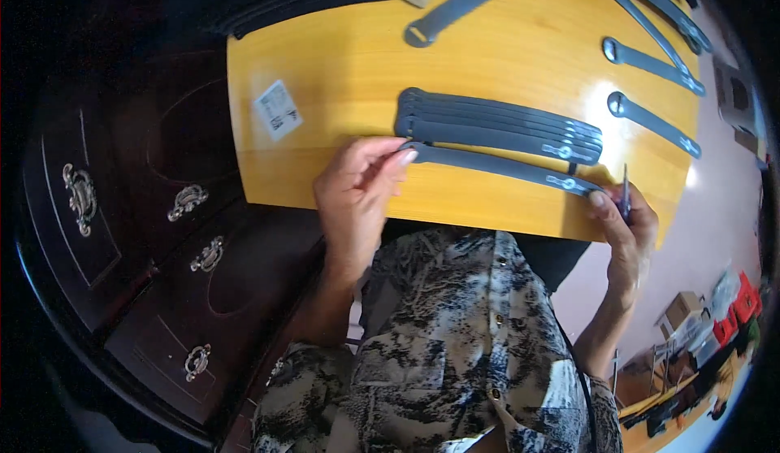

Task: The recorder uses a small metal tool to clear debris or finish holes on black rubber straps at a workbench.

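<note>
Fingers of the left hand (357, 189) pinch one end of a thin, bendy-looking grey strap (496, 166); the right hand (626, 217) pinches the other end and some small scissors (625, 193).

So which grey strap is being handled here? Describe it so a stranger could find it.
Start at the yellow wooden board and find the stack of grey straps at its middle. The handled strap lies singly just below the stack, its ends pinched by the left hand and right hand.

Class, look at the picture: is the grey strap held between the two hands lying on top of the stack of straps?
No, the grey strap held by the left hand and right hand lies beside the stack of straps, nearer the person.
</note>
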The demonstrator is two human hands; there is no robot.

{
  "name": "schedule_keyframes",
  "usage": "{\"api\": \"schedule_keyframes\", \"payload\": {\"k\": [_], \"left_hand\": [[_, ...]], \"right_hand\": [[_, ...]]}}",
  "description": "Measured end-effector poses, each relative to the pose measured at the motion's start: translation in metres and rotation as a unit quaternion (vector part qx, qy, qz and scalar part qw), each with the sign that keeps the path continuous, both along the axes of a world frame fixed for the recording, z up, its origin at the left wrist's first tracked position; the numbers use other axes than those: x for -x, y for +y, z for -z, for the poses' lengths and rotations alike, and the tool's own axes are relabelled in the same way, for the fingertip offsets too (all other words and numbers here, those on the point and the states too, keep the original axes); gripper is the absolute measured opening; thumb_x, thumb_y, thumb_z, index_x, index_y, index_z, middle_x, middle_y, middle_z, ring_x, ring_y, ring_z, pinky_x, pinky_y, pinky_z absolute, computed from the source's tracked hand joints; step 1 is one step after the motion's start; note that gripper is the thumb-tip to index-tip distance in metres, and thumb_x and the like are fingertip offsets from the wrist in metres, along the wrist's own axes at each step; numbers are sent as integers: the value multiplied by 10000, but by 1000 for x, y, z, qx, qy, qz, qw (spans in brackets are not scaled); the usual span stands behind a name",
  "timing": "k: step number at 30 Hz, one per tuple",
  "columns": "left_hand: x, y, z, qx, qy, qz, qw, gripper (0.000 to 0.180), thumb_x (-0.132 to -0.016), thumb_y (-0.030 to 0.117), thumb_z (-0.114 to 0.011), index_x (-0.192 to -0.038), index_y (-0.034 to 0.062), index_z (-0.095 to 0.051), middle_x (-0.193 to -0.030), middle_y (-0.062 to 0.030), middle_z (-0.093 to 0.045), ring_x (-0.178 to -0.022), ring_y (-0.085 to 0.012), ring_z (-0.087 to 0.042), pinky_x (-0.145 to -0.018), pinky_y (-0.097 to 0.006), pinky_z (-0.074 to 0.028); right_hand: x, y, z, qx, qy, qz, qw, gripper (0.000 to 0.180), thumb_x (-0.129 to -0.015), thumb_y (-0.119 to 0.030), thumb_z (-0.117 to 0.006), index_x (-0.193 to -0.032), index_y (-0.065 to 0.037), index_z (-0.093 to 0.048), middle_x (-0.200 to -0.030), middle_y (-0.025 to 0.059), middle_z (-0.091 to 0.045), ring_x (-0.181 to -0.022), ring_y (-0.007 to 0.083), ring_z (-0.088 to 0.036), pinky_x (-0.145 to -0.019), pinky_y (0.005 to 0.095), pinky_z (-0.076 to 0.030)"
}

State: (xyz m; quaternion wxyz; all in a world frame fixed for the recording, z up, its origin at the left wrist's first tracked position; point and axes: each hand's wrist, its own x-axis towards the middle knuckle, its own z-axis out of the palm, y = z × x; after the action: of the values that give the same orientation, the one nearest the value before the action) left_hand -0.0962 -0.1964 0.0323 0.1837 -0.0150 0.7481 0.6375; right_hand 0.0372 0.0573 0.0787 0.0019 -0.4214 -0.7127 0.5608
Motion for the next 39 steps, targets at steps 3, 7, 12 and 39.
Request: {"api": "schedule_keyframes", "payload": {"k": [3, 7, 12, 39], "left_hand": [[-2, -3, 0, 34, 35, -4, 999, 144, -827, -27, -694, -956, -2, -637, -772, -9, -636, -645, -39, -544, -581, -186, -453], [-2, -1, -1, 43, 39, -2, 998, 141, -830, -28, -694, -954, -3, -631, -778, -9, -632, -654, -31, -539, -588, -179, -448], [1, -3, -5, 66, 49, -1, 997, 116, -834, -16, -691, -935, -4, -637, -777, -22, -610, -638, -41, -526, -572, -195, -442], [1, 1, -7, 94, 69, -13, 993, 116, -810, -13, -717, -890, -3, -633, -739, -35, -589, -594, -34, -507, -515, -190, -415]], "right_hand": [[3, -4, -2, 1, -4, 6, 1000, 182, -808, -197, -762, -816, -50, -656, -682, -43, -583, -631, 42, -478, -609, 194, -362], [-1, 1, -2, -2, 3, 3, 1000, 192, -809, -200, -763, -833, -45, -651, -706, -16, -612, -657, 54, -523, -646, 197, -399], [2, -3, -3, 15, 12, 5, 1000, 195, -839, -212, -736, -869, -43, -642, -729, -8, -617, -687, 58, -530, -670, 198, -403], [4, -9, -3, -15, 21, 26, 999, 197, -873, -242, -701, -884, -53, -649, -716, -25, -596, -683, 44, -508, -661, 183, -379]]}}
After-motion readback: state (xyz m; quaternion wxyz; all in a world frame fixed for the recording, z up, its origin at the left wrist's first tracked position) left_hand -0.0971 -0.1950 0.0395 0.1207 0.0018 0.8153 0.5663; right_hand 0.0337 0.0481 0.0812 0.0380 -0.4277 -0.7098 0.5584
